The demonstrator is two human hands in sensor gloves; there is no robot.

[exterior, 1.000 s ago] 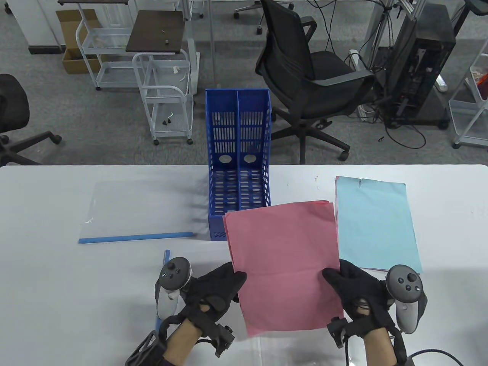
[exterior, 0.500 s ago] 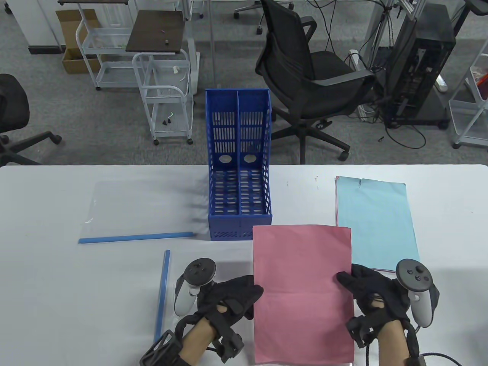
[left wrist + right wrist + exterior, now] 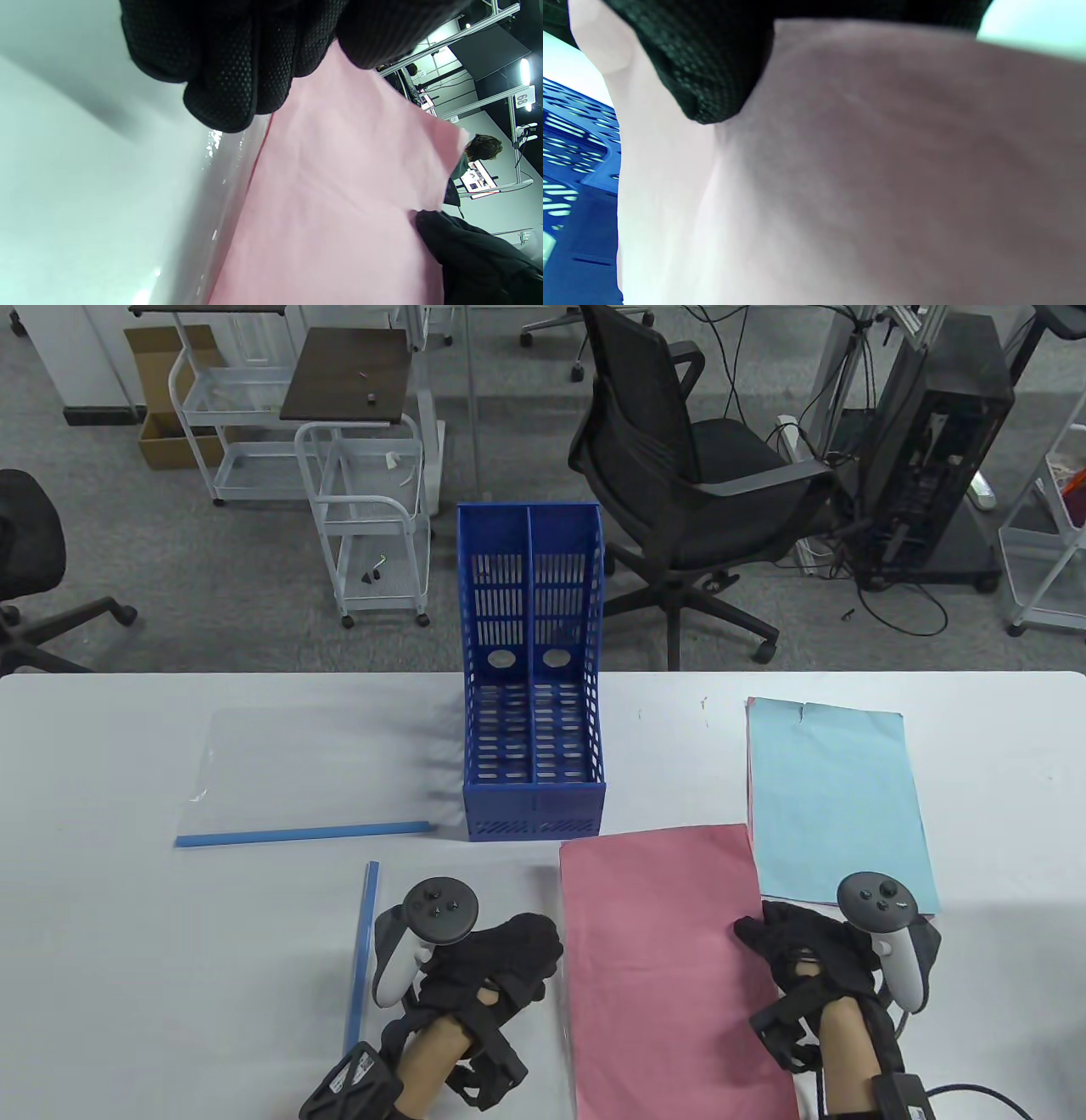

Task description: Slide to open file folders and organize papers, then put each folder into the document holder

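Note:
A stack of pink papers (image 3: pixel 666 967) lies flat on the white table (image 3: pixel 127 950) between my hands. My left hand (image 3: pixel 543 950) pinches its left edge, and its gloved fingers (image 3: pixel 225 63) curl at that edge over a glossy clear folder sheet (image 3: pixel 229 178). At the right edge my right hand (image 3: pixel 751 933) grips the stack, with a finger (image 3: pixel 704 63) lying across the pink papers (image 3: pixel 882 178). The blue document holder (image 3: pixel 533 678) stands upright just beyond the stack, both slots empty. A loose blue slide bar (image 3: pixel 361 954) lies left of my left hand.
A light blue paper stack (image 3: pixel 836 797) lies at the right, touching the pink stack's far right corner. Another clear folder (image 3: pixel 314 763) with its blue slide bar (image 3: pixel 301 834) lies at the left. An office chair (image 3: pixel 687 475) and carts stand beyond the table.
The pink papers went from lifted and tilted to square and flat on the table, closer to the front edge. Both hands came down and back with them.

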